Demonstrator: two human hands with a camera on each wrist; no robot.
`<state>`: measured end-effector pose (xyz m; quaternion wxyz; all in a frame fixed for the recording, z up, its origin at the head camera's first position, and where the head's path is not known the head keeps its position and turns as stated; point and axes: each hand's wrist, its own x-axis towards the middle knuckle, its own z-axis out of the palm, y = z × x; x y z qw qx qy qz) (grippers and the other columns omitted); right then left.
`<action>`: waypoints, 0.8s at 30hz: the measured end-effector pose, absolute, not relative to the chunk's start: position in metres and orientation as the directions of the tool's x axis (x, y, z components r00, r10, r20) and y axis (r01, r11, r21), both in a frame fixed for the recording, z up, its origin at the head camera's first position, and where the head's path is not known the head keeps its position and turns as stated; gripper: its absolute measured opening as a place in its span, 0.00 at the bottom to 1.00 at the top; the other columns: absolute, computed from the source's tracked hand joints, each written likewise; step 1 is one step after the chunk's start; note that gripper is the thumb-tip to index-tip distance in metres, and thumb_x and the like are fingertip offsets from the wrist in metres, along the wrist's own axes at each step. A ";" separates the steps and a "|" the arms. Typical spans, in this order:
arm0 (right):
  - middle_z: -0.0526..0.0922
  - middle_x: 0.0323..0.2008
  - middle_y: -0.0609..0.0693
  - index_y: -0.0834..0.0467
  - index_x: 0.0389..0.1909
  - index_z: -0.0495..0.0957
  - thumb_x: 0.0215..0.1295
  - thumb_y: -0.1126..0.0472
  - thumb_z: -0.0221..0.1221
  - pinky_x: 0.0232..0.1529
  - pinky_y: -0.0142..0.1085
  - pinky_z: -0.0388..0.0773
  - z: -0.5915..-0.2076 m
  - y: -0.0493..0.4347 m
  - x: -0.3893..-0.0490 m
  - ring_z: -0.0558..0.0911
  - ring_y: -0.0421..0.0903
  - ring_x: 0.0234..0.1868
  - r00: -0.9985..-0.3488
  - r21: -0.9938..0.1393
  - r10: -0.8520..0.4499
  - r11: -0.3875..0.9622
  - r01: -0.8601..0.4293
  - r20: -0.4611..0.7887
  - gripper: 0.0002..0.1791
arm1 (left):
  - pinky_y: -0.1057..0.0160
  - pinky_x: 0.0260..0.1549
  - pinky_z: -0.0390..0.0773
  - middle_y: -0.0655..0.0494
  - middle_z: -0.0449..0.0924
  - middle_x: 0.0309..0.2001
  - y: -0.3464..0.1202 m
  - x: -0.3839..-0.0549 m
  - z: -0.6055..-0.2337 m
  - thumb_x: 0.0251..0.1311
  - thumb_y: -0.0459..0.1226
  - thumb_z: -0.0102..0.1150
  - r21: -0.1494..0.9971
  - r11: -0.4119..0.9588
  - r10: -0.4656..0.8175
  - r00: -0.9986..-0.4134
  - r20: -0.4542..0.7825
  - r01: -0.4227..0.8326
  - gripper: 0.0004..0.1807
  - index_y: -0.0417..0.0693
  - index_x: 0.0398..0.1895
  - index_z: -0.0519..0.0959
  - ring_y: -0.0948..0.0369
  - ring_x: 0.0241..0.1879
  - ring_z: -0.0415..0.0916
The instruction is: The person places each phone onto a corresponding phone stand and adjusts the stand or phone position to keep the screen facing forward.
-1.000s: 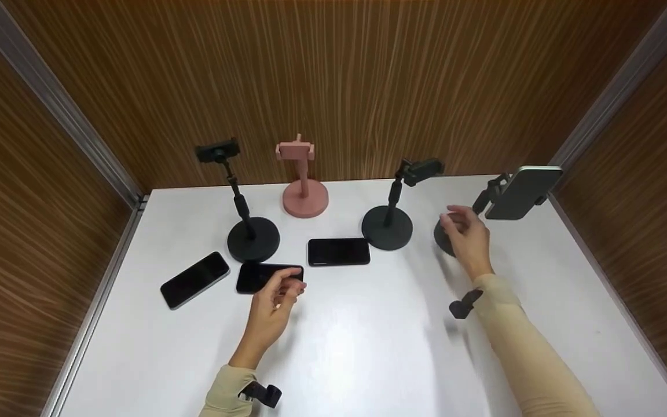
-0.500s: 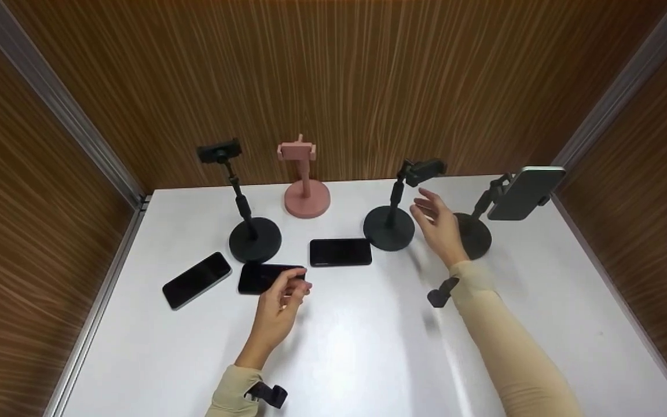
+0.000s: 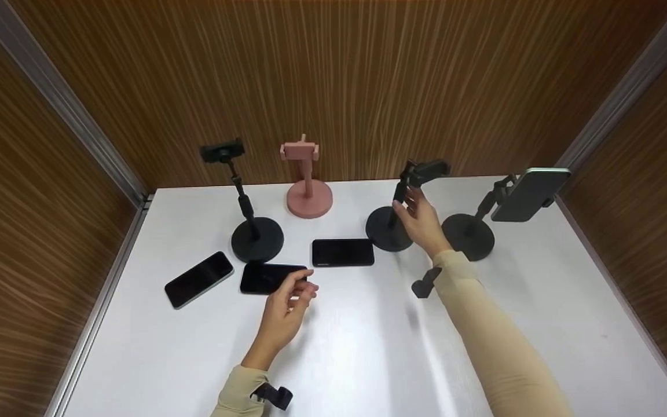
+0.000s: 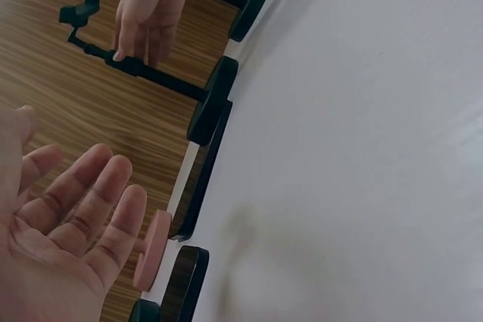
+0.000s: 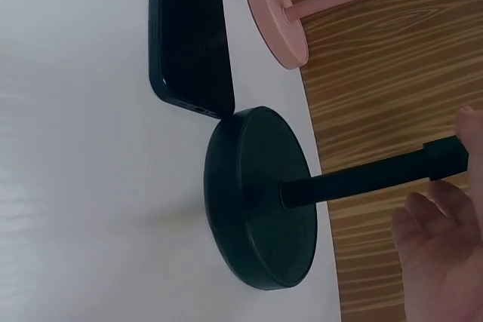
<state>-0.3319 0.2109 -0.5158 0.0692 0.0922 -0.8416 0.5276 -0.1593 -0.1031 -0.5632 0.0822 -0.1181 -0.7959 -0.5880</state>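
My right hand (image 3: 424,227) is at the post of a black phone stand (image 3: 388,233), right of the middle. In the right wrist view the thumb lies over the collar of the post (image 5: 362,176), with curled fingers (image 5: 430,220) at its other side. The stand's phone holder (image 3: 429,172) has no phone in it. My left hand (image 3: 284,310) holds nothing, its fingers loosely bent above the near right end of a black phone (image 3: 264,278). The left wrist view shows its palm and spread fingers (image 4: 72,224).
Another phone (image 3: 343,252) lies at the base of the gripped stand. A third phone (image 3: 199,280) lies at left. A pink stand (image 3: 309,200) and a black stand (image 3: 257,240) stand behind. At right, another black stand (image 3: 468,236) holds a phone (image 3: 530,195).
My right hand has moved left from the rightmost stand to the post of the neighbouring black stand and taken hold there. My left hand has barely moved.
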 end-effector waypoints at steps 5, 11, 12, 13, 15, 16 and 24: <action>0.75 0.69 0.75 0.69 0.78 0.62 0.84 0.62 0.55 0.74 0.55 0.75 -0.516 0.206 -0.333 0.78 0.70 0.71 -0.972 -0.863 -0.044 0.452 -0.227 0.233 0.29 | 0.68 0.43 0.87 0.48 0.89 0.47 -0.100 -0.159 -0.565 0.79 0.40 0.60 0.923 0.281 0.108 -0.964 0.242 0.263 0.17 0.48 0.66 0.80 0.59 0.46 0.88; 0.79 0.64 0.73 0.68 0.75 0.68 0.83 0.64 0.55 0.70 0.56 0.79 -0.517 0.207 -0.331 0.82 0.69 0.67 -0.968 -0.843 -0.008 0.491 -0.221 0.249 0.25 | 0.68 0.43 0.87 0.48 0.90 0.47 -0.099 -0.157 -0.568 0.79 0.41 0.60 0.928 0.283 0.117 -0.969 0.219 0.244 0.17 0.49 0.66 0.79 0.61 0.46 0.88; 0.80 0.63 0.72 0.67 0.74 0.68 0.83 0.63 0.55 0.70 0.56 0.80 -0.517 0.208 -0.330 0.82 0.69 0.66 -0.969 -0.840 -0.008 0.496 -0.219 0.248 0.24 | 0.68 0.43 0.87 0.47 0.89 0.47 -0.098 -0.157 -0.568 0.79 0.41 0.60 0.928 0.281 0.118 -0.969 0.219 0.244 0.17 0.49 0.66 0.79 0.62 0.46 0.88; 0.80 0.63 0.72 0.68 0.73 0.68 0.84 0.62 0.55 0.70 0.56 0.79 -0.518 0.210 -0.330 0.82 0.69 0.67 -0.970 -0.837 -0.011 0.503 -0.216 0.244 0.24 | 0.68 0.43 0.87 0.47 0.89 0.48 -0.098 -0.157 -0.568 0.79 0.40 0.60 0.929 0.278 0.119 -0.968 0.219 0.244 0.17 0.49 0.66 0.79 0.62 0.46 0.88; 0.80 0.63 0.71 0.68 0.72 0.69 0.84 0.62 0.55 0.70 0.57 0.80 -0.518 0.212 -0.328 0.82 0.69 0.66 -0.971 -0.828 -0.020 0.518 -0.214 0.239 0.23 | 0.67 0.43 0.87 0.45 0.89 0.48 -0.097 -0.156 -0.569 0.79 0.40 0.60 0.928 0.277 0.124 -0.967 0.222 0.249 0.17 0.49 0.66 0.79 0.63 0.45 0.87; 0.80 0.63 0.72 0.68 0.71 0.69 0.84 0.62 0.55 0.69 0.57 0.80 -0.519 0.214 -0.327 0.82 0.69 0.66 -0.970 -0.820 -0.025 0.528 -0.219 0.243 0.22 | 0.67 0.44 0.87 0.44 0.89 0.48 -0.096 -0.156 -0.569 0.79 0.40 0.60 0.927 0.276 0.129 -0.966 0.225 0.253 0.17 0.49 0.66 0.79 0.63 0.45 0.87; 0.83 0.62 0.69 0.65 0.70 0.71 0.84 0.59 0.56 0.65 0.60 0.82 -0.521 0.223 -0.319 0.85 0.68 0.63 -0.965 -0.778 -0.066 0.578 -0.244 0.254 0.22 | 0.64 0.45 0.87 0.55 0.90 0.49 -0.087 -0.159 -0.561 0.78 0.43 0.61 0.903 0.332 0.160 -0.959 0.232 0.274 0.19 0.52 0.68 0.78 0.60 0.48 0.87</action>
